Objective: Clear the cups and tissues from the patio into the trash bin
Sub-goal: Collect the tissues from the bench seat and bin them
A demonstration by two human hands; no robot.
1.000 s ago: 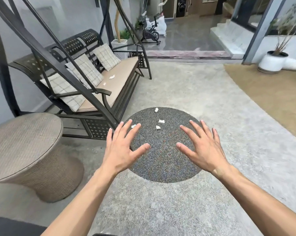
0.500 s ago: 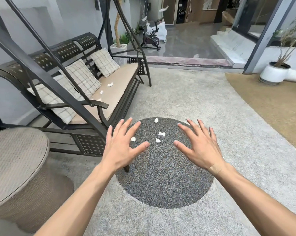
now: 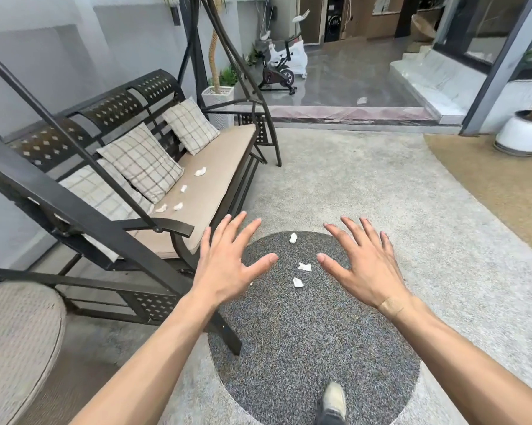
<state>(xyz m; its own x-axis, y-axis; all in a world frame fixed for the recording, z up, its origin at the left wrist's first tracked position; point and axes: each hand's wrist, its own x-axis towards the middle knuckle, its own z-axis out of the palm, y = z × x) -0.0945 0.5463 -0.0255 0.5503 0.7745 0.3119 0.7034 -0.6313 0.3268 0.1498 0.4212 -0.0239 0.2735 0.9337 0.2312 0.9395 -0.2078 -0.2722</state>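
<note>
Both the left hand and right hand hover spread and empty above crumpled tissues on the dark gravel circle, light, soft scraps best pinched anywhere, while more, probably tissues too, lie on the swing bench whose leg stands close.

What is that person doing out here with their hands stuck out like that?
A person is tidying the patio. Both hands, the left hand and the right hand, are open and hold nothing. Crumpled tissues lie on the dark round patch of floor below them, and more tissues lie on the swing bench. Nothing is picked up yet.
</note>
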